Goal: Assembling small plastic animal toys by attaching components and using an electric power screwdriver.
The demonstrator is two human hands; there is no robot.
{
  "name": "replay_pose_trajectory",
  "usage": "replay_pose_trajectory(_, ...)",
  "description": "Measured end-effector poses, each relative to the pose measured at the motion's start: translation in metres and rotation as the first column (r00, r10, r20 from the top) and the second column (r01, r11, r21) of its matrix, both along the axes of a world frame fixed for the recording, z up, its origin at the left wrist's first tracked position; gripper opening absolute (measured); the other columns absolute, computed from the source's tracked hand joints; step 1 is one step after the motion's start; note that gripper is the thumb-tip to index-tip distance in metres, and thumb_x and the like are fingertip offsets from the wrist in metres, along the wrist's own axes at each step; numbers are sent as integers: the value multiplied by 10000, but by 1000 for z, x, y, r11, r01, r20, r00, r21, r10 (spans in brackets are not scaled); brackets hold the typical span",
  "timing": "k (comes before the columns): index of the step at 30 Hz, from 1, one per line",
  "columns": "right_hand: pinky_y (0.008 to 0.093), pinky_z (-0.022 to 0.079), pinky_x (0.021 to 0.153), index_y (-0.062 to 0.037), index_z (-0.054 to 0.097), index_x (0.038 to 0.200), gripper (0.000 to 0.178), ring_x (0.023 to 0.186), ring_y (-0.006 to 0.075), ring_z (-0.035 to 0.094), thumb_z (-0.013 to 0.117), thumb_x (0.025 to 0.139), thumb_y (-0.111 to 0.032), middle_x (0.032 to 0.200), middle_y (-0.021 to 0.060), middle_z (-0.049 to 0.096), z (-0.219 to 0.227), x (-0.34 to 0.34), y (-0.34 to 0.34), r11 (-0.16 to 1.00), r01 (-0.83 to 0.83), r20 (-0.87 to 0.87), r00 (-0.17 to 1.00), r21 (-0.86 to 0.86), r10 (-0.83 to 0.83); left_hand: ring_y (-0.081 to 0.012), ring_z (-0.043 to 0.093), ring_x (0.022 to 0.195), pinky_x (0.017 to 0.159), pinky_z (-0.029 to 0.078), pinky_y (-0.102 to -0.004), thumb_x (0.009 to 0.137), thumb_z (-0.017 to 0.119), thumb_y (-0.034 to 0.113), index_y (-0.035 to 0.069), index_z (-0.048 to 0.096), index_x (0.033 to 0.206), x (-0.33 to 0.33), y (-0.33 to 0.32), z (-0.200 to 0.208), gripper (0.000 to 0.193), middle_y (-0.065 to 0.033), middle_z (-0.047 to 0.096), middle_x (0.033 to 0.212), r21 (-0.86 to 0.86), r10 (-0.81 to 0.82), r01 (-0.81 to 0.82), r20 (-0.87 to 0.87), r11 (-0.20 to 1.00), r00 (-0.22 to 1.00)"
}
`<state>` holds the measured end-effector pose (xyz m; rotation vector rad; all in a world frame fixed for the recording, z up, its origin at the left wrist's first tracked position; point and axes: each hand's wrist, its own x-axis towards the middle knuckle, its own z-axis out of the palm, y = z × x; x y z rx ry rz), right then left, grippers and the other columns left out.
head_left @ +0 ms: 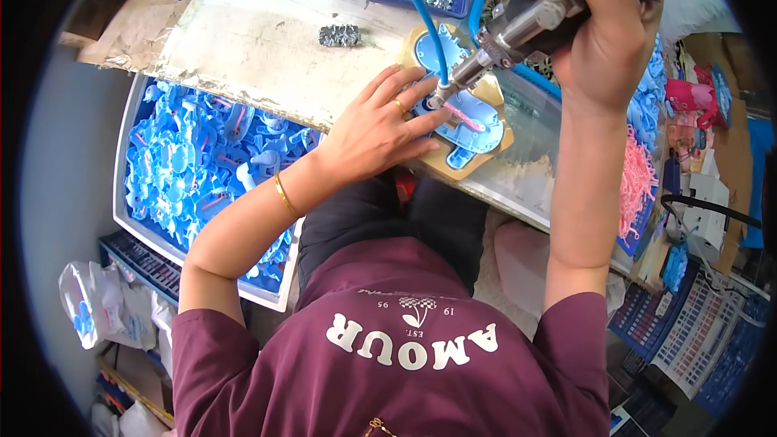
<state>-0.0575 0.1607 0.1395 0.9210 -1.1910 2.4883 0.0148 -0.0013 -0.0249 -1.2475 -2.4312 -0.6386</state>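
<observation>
1. Left hand (366, 136): fingers (424, 123) partly spread over the fixture's (443, 167) left side, likely steadying the blue shell (482, 139) nested in it; whether they pinch anything, I cannot tell.
2. Right hand (603, 40): fingers wrapped around the driver (520, 31), its tip over the fixture, apparently for alignment.
3. Shell: glossy, hollow, pink strip (465, 116) inside.

Over the left part of the bench (243, 53) there is room for a hand to pass, going around one small dark block (339, 36). The blue tray (464, 2) limits the far side. Above the tan holder (439, 165), the driver (518, 28), blue hose (424, 12) and left hand (368, 133) obstruct the way.
</observation>
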Motion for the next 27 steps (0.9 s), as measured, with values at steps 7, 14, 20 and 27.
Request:
replay_pose_trajectory(7, 229, 497, 519, 19, 524, 1243, 447, 566, 95, 599, 729, 848, -25, 757, 24, 624, -7, 21, -8, 976, 87, -23, 995, -197, -93, -328, 477, 1336, 1173, 354, -498, 897, 708, 382, 211, 650, 1266, 1, 0, 1, 411, -122, 580, 1301, -10, -3, 3, 0, 1000, 1000)
replay_pose_trajectory(14, 208, 489, 552, -13, 593, 1116, 397, 590, 70, 581, 801, 885, -259, 730, 7, 603, 65, 9, 54, 697, 572, -186, 813, 433, -551, -361, 482, 1321, 1147, 379, -507, 865, 751, 280, 171, 684, 1172, -3, 9, 10, 332, -91, 589, 1318, 70, -70, 66, 53, 995, 996)
replay_pose_trajectory(20, 242, 484, 682, -87, 664, 1027, 622, 750, 79, 612, 558, 954, -695, 861, 6, 651, 95, -24, 126, 496, 508, -234, 825, 704, -514, -378, 525, 1269, 1054, 445, -498, 826, 760, 96, 69, 689, 995, -5, -7, 39, 185, -102, 647, 1233, 135, -148, 118, 234, 984, 961)
replay_pose_trajectory(27, 352, 547, 730, -60, 712, 1056, 275, 788, 174, 685, 679, 940, -308, 876, 91, 725, -32, -41, 349, -314, 197, -367, 599, 929, -712, -313, 617, 936, 871, 470, -412, 773, 702, 46, -1, 649, 828, 2, -107, 146, 89, -133, 661, 928, -5, -68, 92, 625, 996, 778)
